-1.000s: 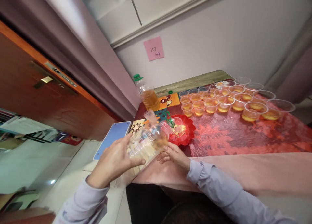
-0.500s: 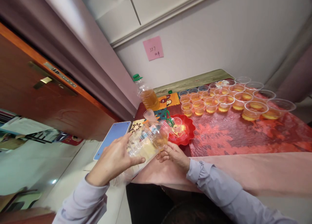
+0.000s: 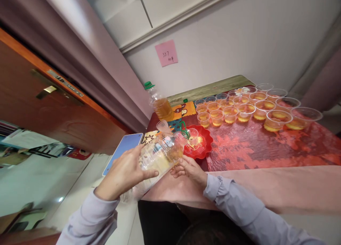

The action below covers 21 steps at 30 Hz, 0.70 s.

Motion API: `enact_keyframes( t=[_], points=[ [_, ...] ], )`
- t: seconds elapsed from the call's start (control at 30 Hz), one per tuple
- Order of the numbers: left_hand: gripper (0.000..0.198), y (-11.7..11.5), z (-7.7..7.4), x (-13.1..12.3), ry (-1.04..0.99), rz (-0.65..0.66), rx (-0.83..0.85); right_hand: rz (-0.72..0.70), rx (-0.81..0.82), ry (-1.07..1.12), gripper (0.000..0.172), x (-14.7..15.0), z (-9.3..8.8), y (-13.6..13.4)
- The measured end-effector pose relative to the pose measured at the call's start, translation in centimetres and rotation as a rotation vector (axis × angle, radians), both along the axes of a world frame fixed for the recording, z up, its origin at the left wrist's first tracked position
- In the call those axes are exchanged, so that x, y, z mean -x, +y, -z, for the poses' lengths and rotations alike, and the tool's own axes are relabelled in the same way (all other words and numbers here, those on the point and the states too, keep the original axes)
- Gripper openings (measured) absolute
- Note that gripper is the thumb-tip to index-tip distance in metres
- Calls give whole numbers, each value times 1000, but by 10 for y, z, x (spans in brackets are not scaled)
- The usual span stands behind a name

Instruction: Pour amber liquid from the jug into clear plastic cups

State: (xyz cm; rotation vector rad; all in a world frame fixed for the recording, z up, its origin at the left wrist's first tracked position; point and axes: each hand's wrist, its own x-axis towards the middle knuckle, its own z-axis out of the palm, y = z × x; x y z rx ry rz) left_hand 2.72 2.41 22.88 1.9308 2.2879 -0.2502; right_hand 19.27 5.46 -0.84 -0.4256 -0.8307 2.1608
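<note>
My left hand (image 3: 126,172) is wrapped round the body of a large clear bottle (image 3: 157,159), which is tilted with its neck toward the red scalloped plate (image 3: 206,145). Some amber liquid lies near the bottle's shoulder. Fingers of my right hand (image 3: 189,170) hold the bottle near that shoulder from the near side. At the bottle's mouth, over the plate, is a clear cup (image 3: 192,134) beside a green ring handle (image 3: 183,128). How much liquid the cup holds is hard to tell.
Several clear cups of amber drink (image 3: 231,113) stand in rows at the right. Behind the plate is a second bottle (image 3: 163,108) with a green cap. Small clear cups (image 3: 162,126) lie left of the plate. A blue board (image 3: 124,150) is at the table's left edge.
</note>
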Motion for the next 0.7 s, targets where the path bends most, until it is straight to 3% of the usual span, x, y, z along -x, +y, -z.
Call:
enact_keyframes(
  t=[0.3, 0.7],
  points=[
    [94, 3, -4, -5, 37, -18, 10, 57, -6, 0, 68, 2, -3, -2],
    [102, 4, -7, -7, 61, -9, 18, 48, 0, 17, 65, 0, -5, -2]
  ],
)
